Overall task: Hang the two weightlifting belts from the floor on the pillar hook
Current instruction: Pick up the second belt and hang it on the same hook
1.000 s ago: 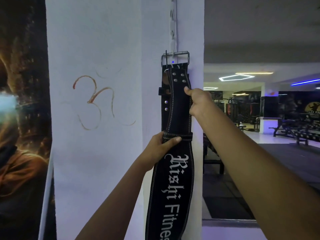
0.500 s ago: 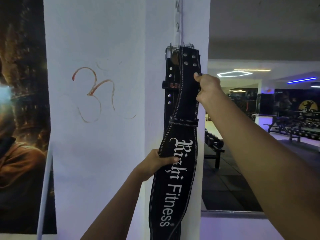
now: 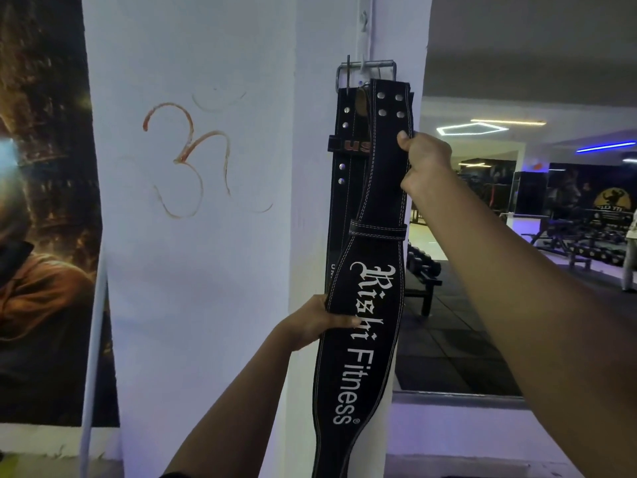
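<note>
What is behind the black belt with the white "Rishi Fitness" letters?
Behind the Rishi Fitness belt, a second black belt hangs flat against the white pillar, its metal buckle showing above. Its lower part is covered, so its length cannot be seen.

To our left hangs a dark poster (image 3: 41,201) with warm orange and brown tones, its picture too dim for us to read. Beside it we see a reddish-brown symbol (image 3: 188,157) drawn on white plaster. A thin pale pole (image 3: 93,357) leans just beside the poster's lower edge. To our right the gym opens out: a hexagonal ceiling light (image 3: 472,128) glows white, with a blue light strip (image 3: 605,146) farther right. Below them we make out a rack of dumbbells (image 3: 422,263) on dark floor mats (image 3: 448,346), and a yellow wall logo (image 3: 612,205) at the far end.
</note>
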The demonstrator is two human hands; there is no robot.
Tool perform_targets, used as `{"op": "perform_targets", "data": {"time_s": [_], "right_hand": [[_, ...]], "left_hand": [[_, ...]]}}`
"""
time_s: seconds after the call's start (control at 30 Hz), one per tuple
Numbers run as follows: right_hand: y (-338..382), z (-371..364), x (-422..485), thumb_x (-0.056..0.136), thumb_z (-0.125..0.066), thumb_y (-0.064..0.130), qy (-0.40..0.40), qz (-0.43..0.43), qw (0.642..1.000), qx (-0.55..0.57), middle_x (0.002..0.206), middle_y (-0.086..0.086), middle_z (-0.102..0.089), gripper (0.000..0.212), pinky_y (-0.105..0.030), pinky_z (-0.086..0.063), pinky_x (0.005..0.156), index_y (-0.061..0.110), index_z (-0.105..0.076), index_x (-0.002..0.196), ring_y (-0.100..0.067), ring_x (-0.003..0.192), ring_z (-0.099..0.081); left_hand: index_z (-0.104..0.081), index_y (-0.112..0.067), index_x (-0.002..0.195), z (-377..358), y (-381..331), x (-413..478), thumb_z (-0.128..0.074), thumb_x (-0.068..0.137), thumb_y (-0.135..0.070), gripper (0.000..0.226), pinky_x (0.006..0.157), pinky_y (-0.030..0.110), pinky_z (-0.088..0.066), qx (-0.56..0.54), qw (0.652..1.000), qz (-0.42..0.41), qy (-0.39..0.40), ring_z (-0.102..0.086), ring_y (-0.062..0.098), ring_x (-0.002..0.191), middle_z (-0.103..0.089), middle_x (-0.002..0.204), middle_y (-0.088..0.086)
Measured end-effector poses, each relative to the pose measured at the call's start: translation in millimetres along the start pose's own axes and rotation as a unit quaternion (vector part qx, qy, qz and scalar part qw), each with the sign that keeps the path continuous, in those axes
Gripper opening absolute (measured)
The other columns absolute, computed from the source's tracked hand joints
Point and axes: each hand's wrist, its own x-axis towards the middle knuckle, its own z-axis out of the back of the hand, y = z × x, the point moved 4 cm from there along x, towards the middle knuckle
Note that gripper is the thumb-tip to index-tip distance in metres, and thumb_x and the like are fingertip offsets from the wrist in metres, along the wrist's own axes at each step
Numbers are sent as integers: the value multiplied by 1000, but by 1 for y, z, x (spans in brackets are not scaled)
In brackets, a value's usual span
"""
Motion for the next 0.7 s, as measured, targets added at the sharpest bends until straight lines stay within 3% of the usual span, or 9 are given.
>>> {"op": "perform_targets", "data": {"time_s": [0.07,0.13,0.23,0.33,0.4,0.5,0.63,0.7], "right_hand": [[2,1,-2,84,-58,0,0,5,1000,6,71,0,-65,13,-50,-45,103,3,-68,76,-26,104,-61],[4,2,-1,83,-61,2,-2,12,1000,7,73,-1,-63,22,-50,-47,101,13,-63,63,-28,106,-62],[3,4,-1,83,-62,6,-1,22,1000,-14,77,-1,-62,23,-49,-49,100,17,-62,63,-31,113,-60],[-2,8,-1,83,-63,6,-3,12,1000,-12,79,-1,-62,23,-49,-49,100,17,-63,63,-24,101,-60],[-1,9,0,83,-63,5,-5,10,1000,-8,81,-3,-62,23,-50,-49,100,16,-63,62,-24,96,-59],[3,9,0,83,-63,5,-2,14,1000,1,81,-3,-63,22,-50,-49,99,15,-65,63,-29,107,-63],[5,11,-4,83,-62,3,-9,11,1000,6,75,-2,-62,13,-51,-49,99,10,-68,74,-23,94,-60],[2,13,-5,83,-62,4,-8,4,1000,8,76,-1,-63,17,-50,-49,100,13,-67,69,-25,103,-62]], "left_hand": [[-69,-11,93,1,-8,4,-67,81,-2,15,85,36,-55,-25,1000,-14,-11,-70,21,85,-74,86,1],[-68,-12,91,1,-5,3,-67,80,-1,15,81,34,-55,-54,998,-14,-25,-71,20,81,-75,83,0],[-69,-9,98,0,17,-7,-68,79,0,21,86,38,-56,-53,998,4,-21,-70,26,90,-74,92,6],[-69,-8,101,1,26,-10,-68,80,-3,21,92,42,-53,-39,999,10,-15,-69,30,96,-73,98,9],[-69,-9,100,3,20,-5,-67,82,-8,19,91,41,-54,-55,998,9,-16,-69,28,94,-73,97,9],[-67,-6,104,6,7,1,-66,83,-14,23,87,39,-56,-92,995,-9,-32,-69,27,90,-73,96,10],[-66,-3,108,3,21,-3,-69,80,-13,30,88,41,-55,-86,996,2,-27,-69,30,95,-71,101,14],[-65,-2,109,0,29,-6,-68,82,-10,29,86,40,-56,-88,996,17,-19,-69,29,94,-71,103,14]]}}
